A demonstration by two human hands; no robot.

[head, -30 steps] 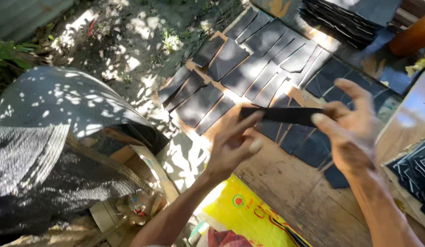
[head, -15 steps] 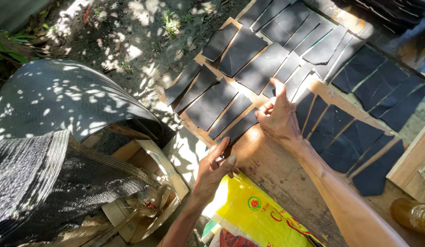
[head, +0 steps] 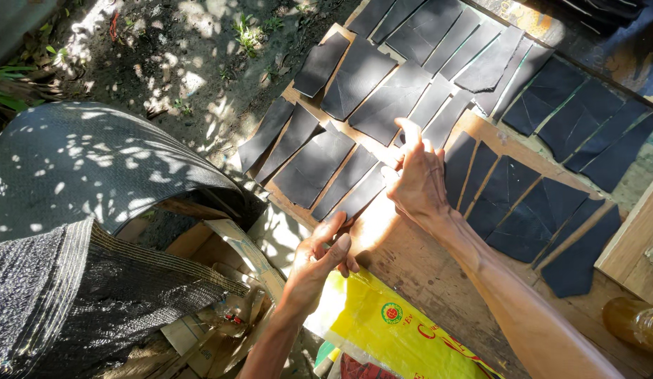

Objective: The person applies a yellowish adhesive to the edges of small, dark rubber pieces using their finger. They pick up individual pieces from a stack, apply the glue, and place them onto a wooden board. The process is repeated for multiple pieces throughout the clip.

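Head view, looking straight down: the dark sheet pieces (head: 314,165) are flat, matt, charcoal-black cuts with straight edges, mostly long slanted strips and a few broader four-sided ones, some creased with faint fold lines. They lie side by side, many overlapping at the edges, on the wooden board (head: 418,260), which shows pale brown between them and runs from the middle of the view out to the upper right.

My right hand (head: 419,184) rests over the board's bare middle strip, fingers held together and pointing up the frame, their tips on the edge of a narrow strip (head: 430,105); I cannot tell whether the thumb pinches it. My forearm stretches back toward the lower right corner.

My left hand (head: 321,258) sits at the board's near edge, fingers loosely together and slightly curled, tips touching the wood just below the nearest strip; it grips nothing.

By my count, roughly twenty-five dark pieces are laid out, though overlaps make an exact tally unsure. There is one yellow printed bag (head: 397,337) under my left wrist, one amber bottle (head: 634,323) at the lower right, one grey mesh cloth (head: 81,231) draped at the left, and torn cardboard (head: 221,281) beside it on the dirt.
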